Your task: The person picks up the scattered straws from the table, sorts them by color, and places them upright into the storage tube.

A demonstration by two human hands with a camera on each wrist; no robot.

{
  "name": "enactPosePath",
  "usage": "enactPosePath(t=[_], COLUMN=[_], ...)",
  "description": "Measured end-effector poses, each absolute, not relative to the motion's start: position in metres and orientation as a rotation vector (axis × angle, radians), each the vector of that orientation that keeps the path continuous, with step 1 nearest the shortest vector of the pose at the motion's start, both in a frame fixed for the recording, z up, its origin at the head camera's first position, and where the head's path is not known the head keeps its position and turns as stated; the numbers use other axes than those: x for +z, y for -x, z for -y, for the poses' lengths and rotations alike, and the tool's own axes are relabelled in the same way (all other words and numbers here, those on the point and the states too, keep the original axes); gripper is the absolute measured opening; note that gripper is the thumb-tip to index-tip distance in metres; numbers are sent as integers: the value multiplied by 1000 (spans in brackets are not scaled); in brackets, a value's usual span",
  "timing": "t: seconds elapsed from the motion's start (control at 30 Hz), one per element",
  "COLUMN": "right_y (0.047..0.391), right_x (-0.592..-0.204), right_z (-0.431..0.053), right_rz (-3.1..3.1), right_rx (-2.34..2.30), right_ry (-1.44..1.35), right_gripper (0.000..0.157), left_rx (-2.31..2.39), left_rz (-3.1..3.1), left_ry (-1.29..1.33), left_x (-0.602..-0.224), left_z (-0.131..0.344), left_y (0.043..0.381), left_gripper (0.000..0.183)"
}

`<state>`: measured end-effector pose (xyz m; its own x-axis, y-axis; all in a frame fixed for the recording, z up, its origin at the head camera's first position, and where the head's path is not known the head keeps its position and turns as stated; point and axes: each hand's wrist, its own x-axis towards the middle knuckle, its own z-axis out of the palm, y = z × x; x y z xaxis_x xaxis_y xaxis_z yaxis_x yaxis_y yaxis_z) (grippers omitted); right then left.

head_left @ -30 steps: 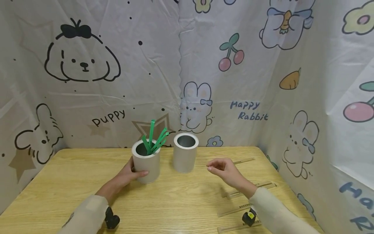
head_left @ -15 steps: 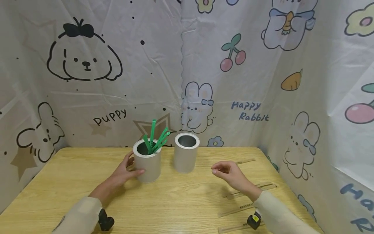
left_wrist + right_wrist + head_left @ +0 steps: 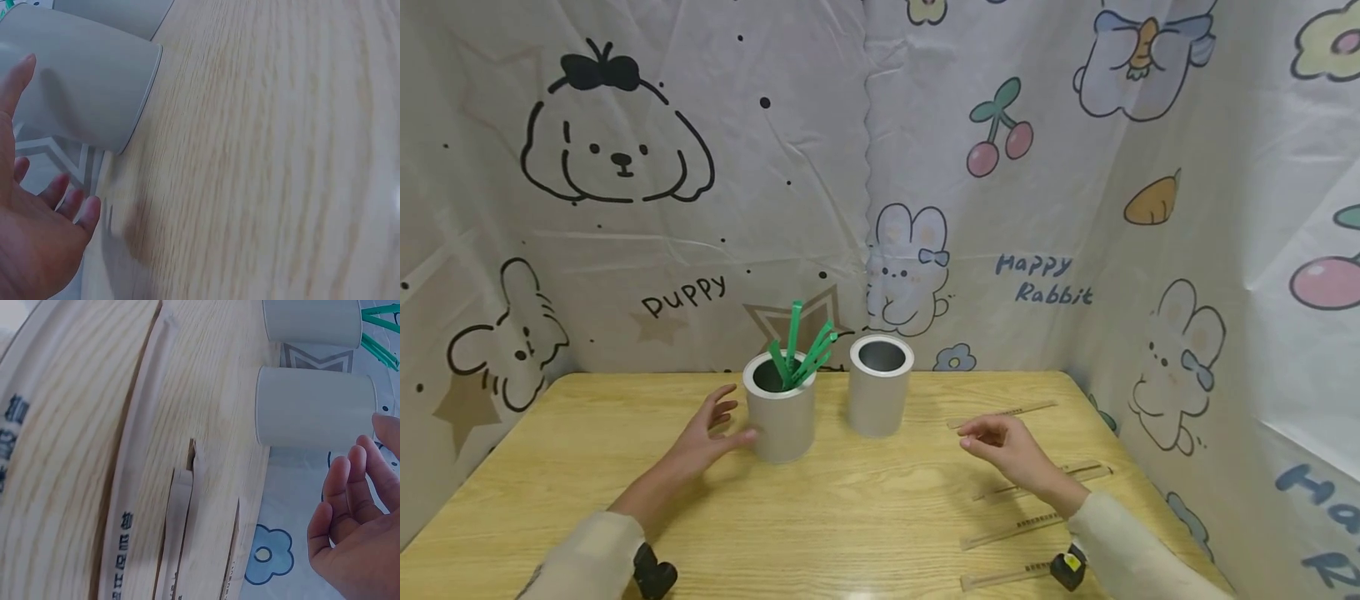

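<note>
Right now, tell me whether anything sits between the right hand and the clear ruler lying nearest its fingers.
Nothing visible does. The right hand hovers over bare wooden table, and the clear plastic ruler lies just beyond its fingers. The empty grey cylindrical cup stands off to the side.

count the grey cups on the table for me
2. The left cup stands by the left hand and holds green sticks; the right cup stands beside it, apparently empty.

The backdrop cloth [image 3: 820, 208] reads "puppy" on its left panel and "Happy Rabbit" beside the bunny drawing.
</note>
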<state>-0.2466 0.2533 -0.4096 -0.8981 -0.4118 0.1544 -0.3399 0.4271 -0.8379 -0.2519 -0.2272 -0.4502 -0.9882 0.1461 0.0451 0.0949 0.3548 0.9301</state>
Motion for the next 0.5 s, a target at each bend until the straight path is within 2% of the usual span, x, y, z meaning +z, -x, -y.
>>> enactPosePath(t=[0.5], right_y=[242], right_x=[-409], right_z=[-267], right_rz=[-2646], right_rx=[-1469], right_ry=[686], right_gripper=[24], left_rx=[1663], left_rz=[-2682], left_ry=[-229], left_x=[-444], left_z=[235], left_y=[231], left_gripper=[74])
